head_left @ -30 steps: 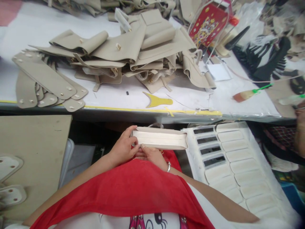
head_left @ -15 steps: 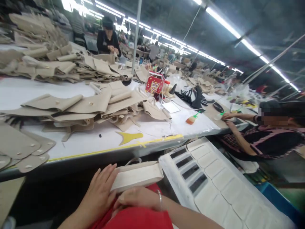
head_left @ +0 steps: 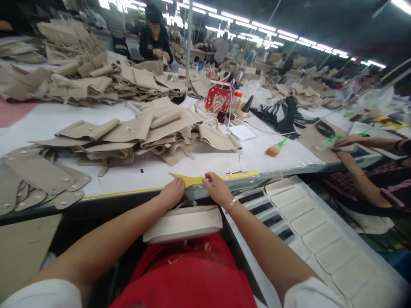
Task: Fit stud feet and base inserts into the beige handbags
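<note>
At the table's front edge, a flat yellow piece with a flared, pointed end (head_left: 192,180) lies between my two hands. My left hand (head_left: 173,193) has its fingers closed on the left part of it. Pinching its right end is my right hand (head_left: 218,191), with a bracelet at the wrist. Below them, a cream boxy piece (head_left: 184,223) rests on my lap against the red apron (head_left: 186,278). Just beyond my hands lies a heap of beige cut pieces (head_left: 138,132).
Beige rounded pieces with studs (head_left: 48,175) overhang the table edge at left. A glue bottle with a green tip (head_left: 276,148) lies at right. Cream panels (head_left: 321,226) fill a low surface beside me. A co-worker's hands (head_left: 346,149) work at far right.
Both my hands have moved up from the cream boxy piece on my lap to the yellow piece on the table and taken hold of it. The view has shifted right and levelled.
</note>
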`<action>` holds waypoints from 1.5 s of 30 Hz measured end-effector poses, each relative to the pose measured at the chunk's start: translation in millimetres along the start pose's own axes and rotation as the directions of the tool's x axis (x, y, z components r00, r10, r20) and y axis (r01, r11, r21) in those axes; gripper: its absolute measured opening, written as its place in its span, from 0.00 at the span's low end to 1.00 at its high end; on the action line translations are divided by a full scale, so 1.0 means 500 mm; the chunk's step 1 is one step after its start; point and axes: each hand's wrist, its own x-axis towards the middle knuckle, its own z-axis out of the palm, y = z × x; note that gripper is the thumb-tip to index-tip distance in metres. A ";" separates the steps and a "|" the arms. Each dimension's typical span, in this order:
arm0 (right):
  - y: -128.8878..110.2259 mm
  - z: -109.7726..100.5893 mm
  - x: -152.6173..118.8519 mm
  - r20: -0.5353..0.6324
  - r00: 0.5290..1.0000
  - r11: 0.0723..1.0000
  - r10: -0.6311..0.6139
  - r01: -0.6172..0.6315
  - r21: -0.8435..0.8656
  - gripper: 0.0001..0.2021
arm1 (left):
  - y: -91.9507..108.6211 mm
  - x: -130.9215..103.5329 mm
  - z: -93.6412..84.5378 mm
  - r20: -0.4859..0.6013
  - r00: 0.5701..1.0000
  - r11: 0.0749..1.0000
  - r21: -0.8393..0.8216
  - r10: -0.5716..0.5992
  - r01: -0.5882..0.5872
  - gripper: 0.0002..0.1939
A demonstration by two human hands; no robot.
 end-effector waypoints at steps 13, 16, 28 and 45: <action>0.043 -0.025 0.108 0.419 0.908 0.920 -0.019 0.180 -0.349 0.25 | 0.133 0.036 -0.116 -0.141 0.968 0.970 -0.099 0.206 -0.221 0.18; 0.102 -0.083 0.051 0.407 0.911 0.914 0.068 0.107 -0.392 0.29 | 0.148 0.024 -0.112 -0.199 0.980 0.857 -0.508 -0.023 -0.083 0.16; 0.181 -0.056 -0.122 0.338 0.929 0.886 0.149 0.027 -0.464 0.27 | 0.197 0.054 -0.023 0.570 0.808 0.058 -0.821 0.150 0.568 0.32; 0.141 -0.038 -0.073 0.387 0.920 0.839 0.052 0.170 -0.517 0.30 | 0.189 0.065 -0.008 0.742 0.664 -0.173 -0.645 0.095 0.745 0.27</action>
